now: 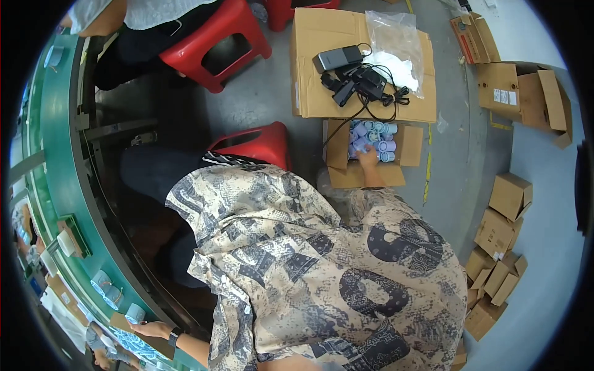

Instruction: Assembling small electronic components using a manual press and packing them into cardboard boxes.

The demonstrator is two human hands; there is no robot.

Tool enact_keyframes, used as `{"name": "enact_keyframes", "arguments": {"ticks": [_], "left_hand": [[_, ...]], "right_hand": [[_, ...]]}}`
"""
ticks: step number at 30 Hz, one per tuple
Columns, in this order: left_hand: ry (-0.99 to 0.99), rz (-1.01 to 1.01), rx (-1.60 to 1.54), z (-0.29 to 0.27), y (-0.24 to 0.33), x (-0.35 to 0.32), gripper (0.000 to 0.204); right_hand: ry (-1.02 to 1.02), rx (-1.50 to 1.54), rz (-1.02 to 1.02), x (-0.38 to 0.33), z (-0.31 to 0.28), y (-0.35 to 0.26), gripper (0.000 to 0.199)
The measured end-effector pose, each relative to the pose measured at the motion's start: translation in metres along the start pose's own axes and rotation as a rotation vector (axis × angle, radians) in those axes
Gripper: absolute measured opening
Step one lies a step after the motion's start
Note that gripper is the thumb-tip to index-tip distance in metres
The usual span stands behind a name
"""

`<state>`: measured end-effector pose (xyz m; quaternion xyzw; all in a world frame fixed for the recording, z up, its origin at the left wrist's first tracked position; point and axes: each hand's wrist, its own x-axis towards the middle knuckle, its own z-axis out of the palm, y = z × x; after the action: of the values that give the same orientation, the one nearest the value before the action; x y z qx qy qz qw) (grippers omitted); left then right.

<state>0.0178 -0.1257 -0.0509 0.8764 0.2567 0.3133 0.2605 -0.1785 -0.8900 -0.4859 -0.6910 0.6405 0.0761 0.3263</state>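
My right hand (369, 157) reaches down into an open cardboard box (338, 145) filled with small light blue and lilac cylinders (387, 146). Its fingers are closed round a lilac cylinder (361, 146) near the middle of the box, and the fingertips are partly hidden. On the left, my left hand (150, 328), with a dark band on the wrist, is at the green conveyor (68, 167). It grips a light blue cylinder (135, 313) from its near side. Two more light blue cylinders (106, 289) with thin cords are close by on the conveyor.
A closed carton (396, 110) behind the open box bears black adapters with cables (365, 83) and a clear plastic bag (396, 43). Red stools (216, 46) stand at upper left, with a seated person beside one. Empty cartons (498, 232) line the right wall.
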Motion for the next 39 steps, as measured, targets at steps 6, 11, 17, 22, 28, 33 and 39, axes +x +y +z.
{"name": "enact_keyframes", "arguments": {"ticks": [6,11,17,22,28,33,39], "left_hand": [[-0.097,0.026,-0.071,0.024,0.009,-0.012,0.050],[-0.067,0.083,-0.104,0.020,0.046,-0.018,0.050],[0.048,0.058,-0.066,0.007,0.048,-0.020,0.052],[0.026,0.044,-0.142,0.052,0.072,-0.021,0.073],[0.014,-0.191,-0.137,0.007,0.092,-0.037,0.084],[0.106,-0.130,-0.088,0.016,0.091,-0.039,0.082],[0.209,-0.071,0.085,0.032,0.087,-0.015,0.075]], "right_hand": [[0.450,-0.165,0.109,0.031,-0.027,0.064,0.063],[0.341,-0.191,-0.191,-0.064,-0.005,-0.039,0.038],[0.043,0.198,-0.953,-0.149,-0.036,-0.243,0.015],[-0.511,0.685,-1.370,-0.301,-0.056,-0.401,0.008],[-1.162,0.447,-2.127,-0.541,-0.028,-0.493,0.026],[-1.097,0.352,-2.416,-0.646,0.017,-0.526,0.042],[-1.046,0.051,-2.547,-0.666,0.084,-0.550,0.055]]}}
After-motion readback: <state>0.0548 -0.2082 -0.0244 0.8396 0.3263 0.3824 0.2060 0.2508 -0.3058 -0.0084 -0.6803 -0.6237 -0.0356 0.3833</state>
